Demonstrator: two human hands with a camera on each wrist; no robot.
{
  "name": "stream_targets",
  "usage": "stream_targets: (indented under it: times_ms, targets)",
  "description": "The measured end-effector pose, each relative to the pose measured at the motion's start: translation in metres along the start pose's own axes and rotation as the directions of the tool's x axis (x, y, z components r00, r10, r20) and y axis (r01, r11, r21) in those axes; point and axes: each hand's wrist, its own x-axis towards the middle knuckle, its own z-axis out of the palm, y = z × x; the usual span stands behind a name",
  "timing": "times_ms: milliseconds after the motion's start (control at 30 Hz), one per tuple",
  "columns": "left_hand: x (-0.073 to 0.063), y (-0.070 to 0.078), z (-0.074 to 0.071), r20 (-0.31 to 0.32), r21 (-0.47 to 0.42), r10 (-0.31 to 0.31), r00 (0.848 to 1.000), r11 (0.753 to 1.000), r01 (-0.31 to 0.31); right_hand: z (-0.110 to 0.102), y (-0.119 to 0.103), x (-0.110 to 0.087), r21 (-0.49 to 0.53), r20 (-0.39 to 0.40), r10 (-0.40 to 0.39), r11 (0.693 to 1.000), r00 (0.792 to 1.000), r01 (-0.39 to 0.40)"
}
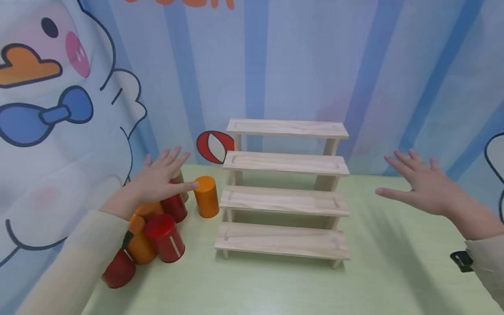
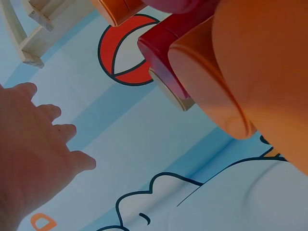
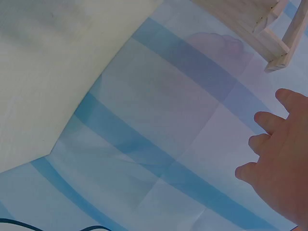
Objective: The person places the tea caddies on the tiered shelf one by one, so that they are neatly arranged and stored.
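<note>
My left hand [image 1: 157, 179] hovers with spread fingers above a cluster of cylindrical cans at the left, holding nothing. Among them are a red can [image 1: 164, 238] with a pale stripe, an orange can [image 1: 206, 197] standing apart toward the shelf, and others partly hidden by my hand and sleeve. In the left wrist view, several orange and red cans [image 2: 207, 72] appear beyond the hand. My right hand [image 1: 427, 186] is held in the air right of the shelf, fingers spread, with nothing in it. Between the hands stands a four-step wooden shelf [image 1: 285, 201], its boards bare.
The shelf and cans stand on a pale green table [image 1: 275, 288]. Behind hangs a blue striped cloth [image 1: 299, 61], printed with a white duck on the left and a red-and-white ball. A dark strap [image 1: 462, 261] is at the right wrist.
</note>
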Motion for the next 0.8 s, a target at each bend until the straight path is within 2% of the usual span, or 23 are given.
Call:
stream_targets:
  times_ms: [267,433,600,800]
  targets:
    - [0.001,-0.001,0.001,-0.005,-0.006,0.003,1.0,1.0,-0.003,0.002,-0.002,0.003,0.041,0.005,-0.013,0.999,1.0,0.013]
    - [-0.004,-0.005,-0.003,-0.01,-0.029,-0.001,1.0,1.0,0.0,0.001,-0.007,0.005,0.09,-0.021,-0.035,0.995,0.999,0.036]
    - [-0.018,-0.011,-0.01,-0.041,-0.094,-0.008,0.999,0.996,0.004,0.005,-0.015,0.003,0.168,-0.096,-0.062,0.983,0.993,0.077]
    - [-0.043,-0.019,-0.018,-0.078,-0.176,-0.048,0.996,0.984,0.033,0.022,-0.027,0.0,0.332,-0.195,-0.093,0.931,0.976,0.155]
